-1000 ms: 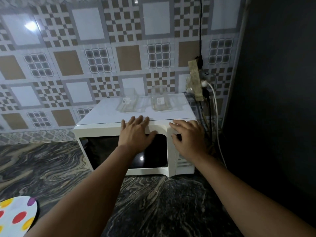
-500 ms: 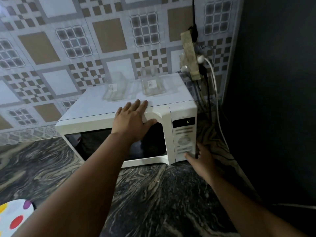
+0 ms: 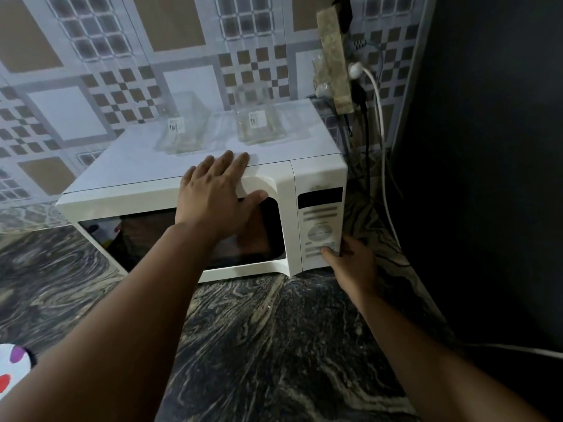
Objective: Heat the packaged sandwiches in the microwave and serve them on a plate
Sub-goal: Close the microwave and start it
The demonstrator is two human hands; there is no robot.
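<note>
1. A dark marbled counter (image 3: 274, 345) runs under a wall of patterned tiles (image 3: 170, 22), with a black panel closing the corner on the right. The microwave (image 3: 170, 166) stands on this counter against the tiles and is the landmark for everything else.

2. The left hand (image 3: 213, 196) lies flat and released on the microwave's top front edge, fingers straight over the lip and thumb spread down onto the door (image 3: 152, 236), which looks closed. It has stayed there over the last second, likely bracing the oven.

3. The right hand (image 3: 350, 263) has moved: a second ago it rested high at the upper corner of the control panel (image 3: 320, 226); now it sits at the panel's lower right corner, thumb pressing one of the bottom buttons and the other fingers wrapped round the microwave's side, out of sight. It grasps nothing.

4. The display (image 3: 320, 197) showed a character half a second ago and now reads dark, though blur may hide it.

5. Two clear sandwich packages (image 3: 182, 126) (image 3: 259, 120) sit on top of the microwave, behind the left hand, each with a small label. They look see-through; whether the sandwiches are inside the oven cannot be told through the dark door.

6. The spotted plate (image 3: 12, 367) waits at the counter's near left edge, well apart from the microwave.

7. My reading: the thumb press is either starting the heating or opening the door; serving is not yet begun.
</note>
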